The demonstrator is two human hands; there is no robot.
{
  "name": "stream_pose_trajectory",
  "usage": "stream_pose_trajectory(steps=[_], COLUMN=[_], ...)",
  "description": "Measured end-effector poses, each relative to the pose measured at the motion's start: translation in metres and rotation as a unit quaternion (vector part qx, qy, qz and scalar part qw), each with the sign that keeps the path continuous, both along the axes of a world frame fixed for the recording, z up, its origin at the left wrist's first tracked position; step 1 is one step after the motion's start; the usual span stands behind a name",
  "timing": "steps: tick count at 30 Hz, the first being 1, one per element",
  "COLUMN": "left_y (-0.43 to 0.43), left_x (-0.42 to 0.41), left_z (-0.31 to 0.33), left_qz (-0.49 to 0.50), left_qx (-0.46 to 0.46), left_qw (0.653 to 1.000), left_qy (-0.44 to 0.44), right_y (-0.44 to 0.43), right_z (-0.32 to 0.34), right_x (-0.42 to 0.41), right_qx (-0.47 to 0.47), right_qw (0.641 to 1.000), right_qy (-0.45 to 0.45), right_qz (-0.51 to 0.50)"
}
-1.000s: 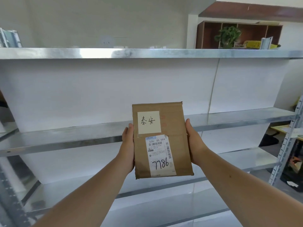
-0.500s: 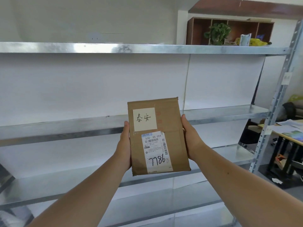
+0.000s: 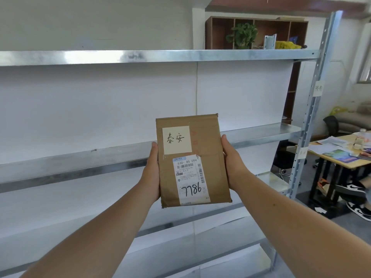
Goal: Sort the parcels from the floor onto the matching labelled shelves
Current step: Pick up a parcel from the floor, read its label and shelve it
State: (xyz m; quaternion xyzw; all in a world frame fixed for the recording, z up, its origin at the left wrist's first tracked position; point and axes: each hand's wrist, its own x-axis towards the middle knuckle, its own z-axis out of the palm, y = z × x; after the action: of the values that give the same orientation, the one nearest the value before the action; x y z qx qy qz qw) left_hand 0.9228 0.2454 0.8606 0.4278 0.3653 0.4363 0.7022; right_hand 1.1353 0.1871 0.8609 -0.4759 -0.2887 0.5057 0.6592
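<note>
A flat brown cardboard parcel (image 3: 208, 157) is held upright in front of me, face toward the camera. It bears a cream note with handwritten characters and a white shipping label marked 7786. My left hand (image 3: 152, 173) grips its left edge and my right hand (image 3: 232, 163) grips its right edge, fingers hidden behind it. Behind the parcel runs a metal rack with a top shelf (image 3: 160, 56), a middle shelf (image 3: 80, 159) and lower shelves. Two paper labels (image 3: 318, 88) are stuck on the right upright (image 3: 307, 125); their writing is too small to read.
White backing panels close the rack behind each level. To the right stands a wooden desk (image 3: 341, 155) with papers, a black chair (image 3: 287, 159), and a person's black-and-white shoes (image 3: 359, 209) on the floor. A brown cubby cabinet (image 3: 257, 31) with a plant sits behind the top shelf.
My view has swung to the right, bringing the rack's right upright, its labels and the desk into sight. The parcel stays gripped in both hands at the same height.
</note>
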Motion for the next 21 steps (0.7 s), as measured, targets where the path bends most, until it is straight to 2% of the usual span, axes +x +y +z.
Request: stream_pose_trajectory(steps=[15,21], left_y=[0.036,0.042], left_x=[0.151,0.201], left_z=[0.003,-0.003], left_qz=[-0.006,-0.007], left_qx=[0.013,0.000], left_qw=[1.000,1.000], left_qy=[0.007,0.012], right_y=[0.028,0.027], right_z=[0.002,-0.001], right_x=[0.144,0.193], right_qx=[0.012,0.000], right_qw=[0.999,1.000], right_qy=[0.026,0.006], right_qz=[-0.022,-0.027])
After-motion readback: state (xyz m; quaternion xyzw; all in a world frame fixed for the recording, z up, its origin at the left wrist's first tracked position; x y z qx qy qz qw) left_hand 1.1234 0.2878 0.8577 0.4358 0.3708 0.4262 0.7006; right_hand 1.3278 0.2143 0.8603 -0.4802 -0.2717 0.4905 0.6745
